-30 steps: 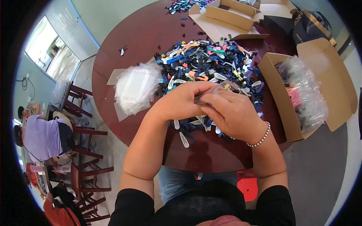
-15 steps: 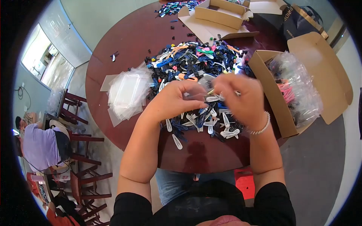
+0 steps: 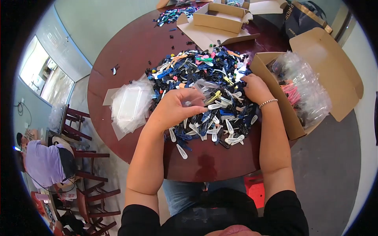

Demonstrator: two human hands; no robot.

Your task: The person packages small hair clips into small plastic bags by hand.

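Observation:
A heap of snap hair clips [image 3: 189, 70], mostly black, navy and white, spreads over the round table. Over its near middle, my left hand [image 3: 179, 106] curls its thumb and fingers around a small clear plastic bag [image 3: 204, 85]. A yellow hair clip [image 3: 215, 95] shows right at the bag's side. At the heap's right edge, my right hand [image 3: 258, 90] reaches down with fingers bent and close together among the clips. Its fingertips are partly hidden, so I cannot tell what they hold.
Flat clear bags [image 3: 130, 100] lie stacked on the left. An open cardboard box [image 3: 275, 100] with filled bags stands close to my right hand. Farther back are another carton [image 3: 218, 17], a second clip pile [image 3: 173, 15] and a person's arm [image 3: 162, 4]. A person [image 3: 45, 163] sits at far left.
My right hand has moved away from the bag to the right edge of the heap. My left hand stays in place with the bag. A person's arm now shows at the far table edge.

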